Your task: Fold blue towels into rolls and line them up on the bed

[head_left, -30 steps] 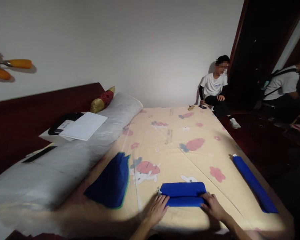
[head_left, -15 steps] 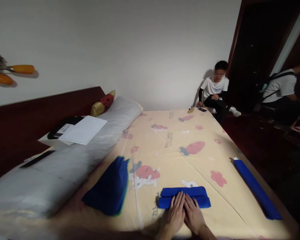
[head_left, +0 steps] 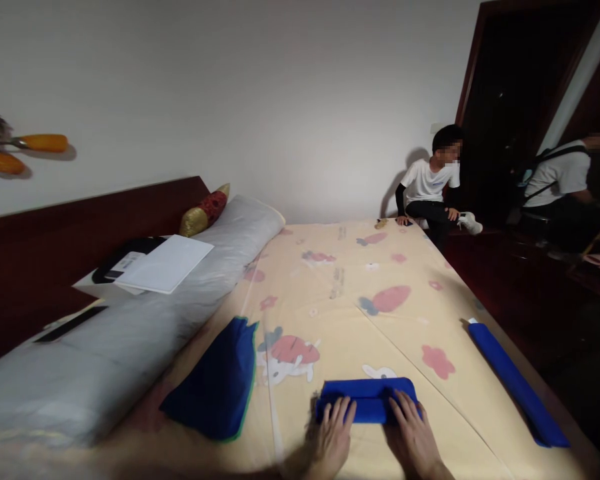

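In front of me on the bed lies a folded blue cloth (head_left: 370, 400), a flat rectangle with a lengthwise seam between two layers or flaps. My left hand (head_left: 334, 437) rests on its left front part, fingers stretched out and slightly apart. Toward the other end, my right hand (head_left: 414, 427) lies with spread fingers on the right front edge. Neither hand grips the cloth. To the left is a loose dark blue cloth (head_left: 215, 383) with green edging. A long, narrow folded blue strip (head_left: 515, 380) with a small white tag lies along the right side.
The bed (head_left: 325, 307) has a cream sheet with carrots and rabbits. A grey bolster (head_left: 145, 340) along the headboard (head_left: 80, 227) bears white papers (head_left: 165, 263). A person (head_left: 430, 183) sits at the far right corner; another person (head_left: 560, 180) is at the right edge.
My hands have moved apart from the middle of the folded cloth toward its two ends. The seated person has turned and put a hand on the bed corner, over the phone.
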### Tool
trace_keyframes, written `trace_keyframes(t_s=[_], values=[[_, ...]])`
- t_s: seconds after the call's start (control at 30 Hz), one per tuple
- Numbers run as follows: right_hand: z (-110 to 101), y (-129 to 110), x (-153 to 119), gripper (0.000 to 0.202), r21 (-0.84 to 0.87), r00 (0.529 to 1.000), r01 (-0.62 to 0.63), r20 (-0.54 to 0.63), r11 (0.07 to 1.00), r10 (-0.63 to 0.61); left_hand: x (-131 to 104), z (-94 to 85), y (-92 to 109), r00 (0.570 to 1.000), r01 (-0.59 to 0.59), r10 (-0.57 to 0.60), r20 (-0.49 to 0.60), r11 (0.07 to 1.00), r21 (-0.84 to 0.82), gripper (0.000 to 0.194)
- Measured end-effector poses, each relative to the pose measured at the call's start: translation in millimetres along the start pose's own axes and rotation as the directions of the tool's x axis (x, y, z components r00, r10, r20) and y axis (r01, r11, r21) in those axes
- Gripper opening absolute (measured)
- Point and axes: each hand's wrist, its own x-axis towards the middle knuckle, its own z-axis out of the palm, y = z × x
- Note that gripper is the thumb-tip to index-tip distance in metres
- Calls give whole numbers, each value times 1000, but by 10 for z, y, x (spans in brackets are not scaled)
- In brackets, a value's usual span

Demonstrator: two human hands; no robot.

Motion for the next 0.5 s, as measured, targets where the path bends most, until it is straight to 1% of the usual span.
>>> trace_keyframes(t_s=[0.1, 0.2, 0.3, 0.43, 0.5], values=[[114, -5, -119, 64, -20, 1000, -6, 16, 1000, 7, -78, 99, -12, 999, -10, 11, 34, 1000, -24, 88], [100, 33, -97, 63, -6, 999, -40, 21, 999, 40, -67, 94, -80, 1000, -1, 1, 7, 1000, -13, 92], [-57, 4, 101, 55, 30, 995, -75, 69, 997, 73, 68, 14, -83, 999, 32, -33, -30, 999, -39, 78], [-326, -51, 396, 48, 22, 965, -111, 241, 994, 102, 258, -125, -20, 997, 62, -67, -45, 993, -103, 55], [-389, -64, 450, 44, 3, 951, -124, 284, 992, 118, 280, -149, 9, 997, 65, -69, -33, 992, -109, 51]])
